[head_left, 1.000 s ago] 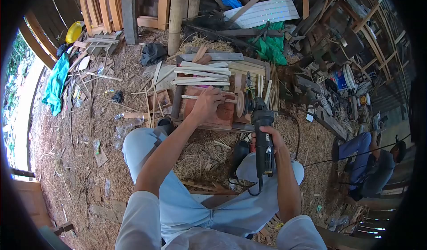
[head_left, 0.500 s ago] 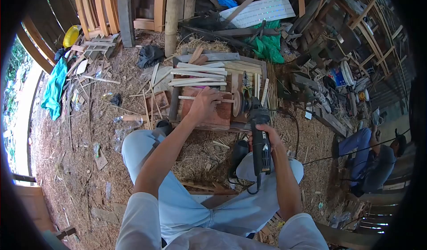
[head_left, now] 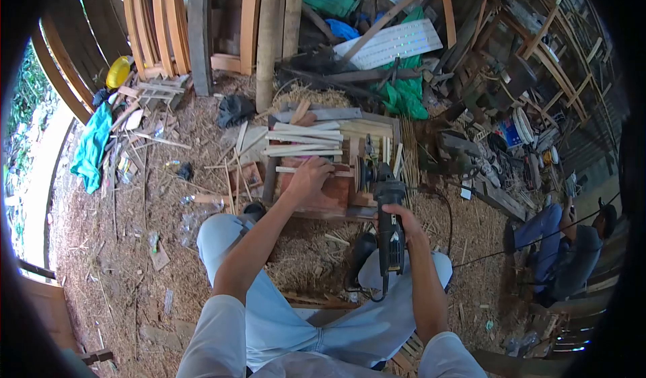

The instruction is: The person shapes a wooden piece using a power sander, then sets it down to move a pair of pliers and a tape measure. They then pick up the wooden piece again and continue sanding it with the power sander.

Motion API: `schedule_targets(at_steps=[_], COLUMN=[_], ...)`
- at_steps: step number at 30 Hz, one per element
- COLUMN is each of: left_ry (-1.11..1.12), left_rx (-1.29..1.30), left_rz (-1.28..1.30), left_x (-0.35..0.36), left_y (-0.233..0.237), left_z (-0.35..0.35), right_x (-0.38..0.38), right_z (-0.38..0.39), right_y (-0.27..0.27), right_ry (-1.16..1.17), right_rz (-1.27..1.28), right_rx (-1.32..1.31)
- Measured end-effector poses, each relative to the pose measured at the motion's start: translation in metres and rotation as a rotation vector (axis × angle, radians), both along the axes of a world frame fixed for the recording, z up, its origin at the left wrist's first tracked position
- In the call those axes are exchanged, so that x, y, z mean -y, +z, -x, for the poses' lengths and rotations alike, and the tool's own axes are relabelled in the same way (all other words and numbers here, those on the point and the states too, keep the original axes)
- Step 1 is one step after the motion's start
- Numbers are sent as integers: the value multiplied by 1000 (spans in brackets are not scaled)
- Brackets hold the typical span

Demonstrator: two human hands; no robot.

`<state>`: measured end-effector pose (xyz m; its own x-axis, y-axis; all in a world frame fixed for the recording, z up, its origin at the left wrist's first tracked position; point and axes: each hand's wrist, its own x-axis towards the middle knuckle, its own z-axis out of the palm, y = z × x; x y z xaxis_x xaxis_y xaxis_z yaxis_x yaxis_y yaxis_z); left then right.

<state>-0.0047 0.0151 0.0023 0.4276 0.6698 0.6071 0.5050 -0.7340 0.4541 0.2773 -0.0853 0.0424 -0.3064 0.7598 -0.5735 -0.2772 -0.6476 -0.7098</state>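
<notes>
My left hand pinches a thin wooden stick lying crosswise over a reddish wooden board. The stick's right end reaches the disc of a black angle grinder. My right hand is wrapped around the grinder's body, which points away from me, its cord end near my knee. Just beyond my left hand, several pale wooden strips are stacked on the low wooden work surface.
Wood shavings cover the ground. A bamboo post stands beyond the work surface, near a black plastic bag. To the right, another person sits low. Scrap wood and a green sheet lie farther back.
The view has tilted, so the scene sits lower. The grinder has turned slightly, its disc now seen more edge-on. Both hands keep their holds on the stick and the grinder.
</notes>
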Motion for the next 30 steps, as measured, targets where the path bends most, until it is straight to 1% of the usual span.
schedule_targets(at_steps=[1, 2, 3, 4, 5, 6, 8, 9, 11, 12, 15, 17, 19, 20, 21, 23, 24, 25, 27, 28, 30], left_ry=[23, 63, 59, 116, 172, 165, 213, 203, 160, 171, 168, 147, 222, 183, 162, 53, 34, 28, 37, 34, 37], left_rx=[32, 39, 25, 17, 11, 1, 43, 38, -66, -63, -50, -13, -7, 31, 27, 105, 80, 81, 56, 52, -135], left_rz=[27, -18, -19, -39, -58, -55, -187, -187, 6, -47, -78, -37, -42, -200, -203, 168, -23, -33, 331, 324, 137], left_x=[-3, -9, -16, -26, -35, -44, -62, -68, -78, -78, -81, -81, -69, -70, -66, -47, -43, -36, -25, -25, -28], left_y=[1, 1, 7, 16, 23, 30, 40, 37, 26, 23, 15, 12, 30, 33, 36, 44, 41, 40, 40, 38, 33], left_z=[0, 1, 6, 10, 13, 16, 19, 22, 25, 24, 22, 16, 5, -3, -13, -39, -54, -70, -102, -116, -141], right_x=[-4, -5, -5, -7, -9, -12, -15, -16, -16, -17, -12, -7, -3, -4, -1, 2, 5, 7, 10, 13, 20], right_z=[0, 1, 4, 12, 14, 15, 16, 16, 12, 8, -6, -9, -13, -19, -23, -30, -35, -41, -52, -59, -67], right_y=[2, 2, 2, 8, 10, 12, 20, 25, 29, 26, 25, 32, 38, 32, 33, 37, 38, 38, 34, 33, 33], right_ry=[0, -22, -46, -126, -132, -159, -209, -219, -287, -290, -310, -357, -404, -404, -424, -408, -419, -446, -494, -506, -551], right_rz=[-11, -33, -52, -89, -87, -82, -83, -83, -58, -114, -100, -75, -76, -92, -95, -145, -154, -142, -117, -126, -135], right_rx=[-8, -11, -17, -41, -51, -78, -94, -100, -85, -32, -23, -28, -26, -59, -65, -79, -81, -63, -32, -54, -37])
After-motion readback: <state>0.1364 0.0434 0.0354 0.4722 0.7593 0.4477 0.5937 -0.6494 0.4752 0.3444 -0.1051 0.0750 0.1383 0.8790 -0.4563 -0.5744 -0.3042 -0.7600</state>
